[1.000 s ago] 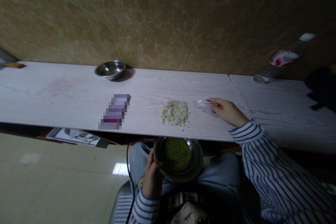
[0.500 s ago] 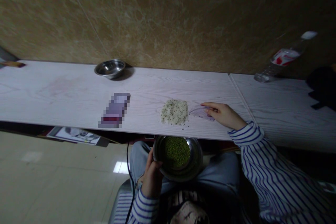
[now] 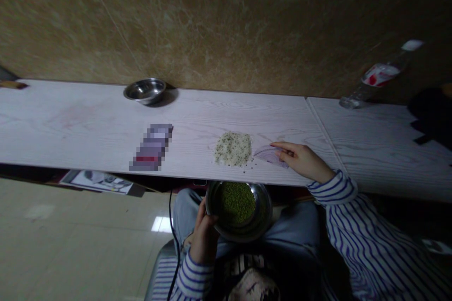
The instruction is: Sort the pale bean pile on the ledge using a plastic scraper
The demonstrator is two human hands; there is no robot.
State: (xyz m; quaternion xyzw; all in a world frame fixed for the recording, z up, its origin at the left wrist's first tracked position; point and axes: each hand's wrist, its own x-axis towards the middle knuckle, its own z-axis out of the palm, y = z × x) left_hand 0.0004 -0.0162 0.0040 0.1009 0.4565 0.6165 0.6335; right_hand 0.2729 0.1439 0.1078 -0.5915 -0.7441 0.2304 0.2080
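My left hand [image 3: 205, 233] grips the rim of a steel bowl [image 3: 264, 211] over my lap, just below the table edge. Green beans [image 3: 237, 202], like mung beans, fill part of it. On the table, my right hand [image 3: 302, 159] has its fingers closed on a see-through purple protractor [image 3: 269, 155]. The protractor's curved edge faces a flat patch of white grains mixed with dark specks [image 3: 233, 149], which looks like rice. A narrow gap with a few loose dark grains lies between them.
An upright-leaning plastic bottle [image 3: 379, 75] stands by the wall at right, near a black object [image 3: 432, 113]. Another steel bowl [image 3: 145, 91] sits at the back left. A pixelated, phone-like item [image 3: 151, 146] lies left of the grains. A dark cable [image 3: 173, 240] hangs beside my leg.
The protractor has tilted down flatter to the table, with my right hand slightly lower. A few more dark grains show right of the pile. My left hand and the bowl stay put.
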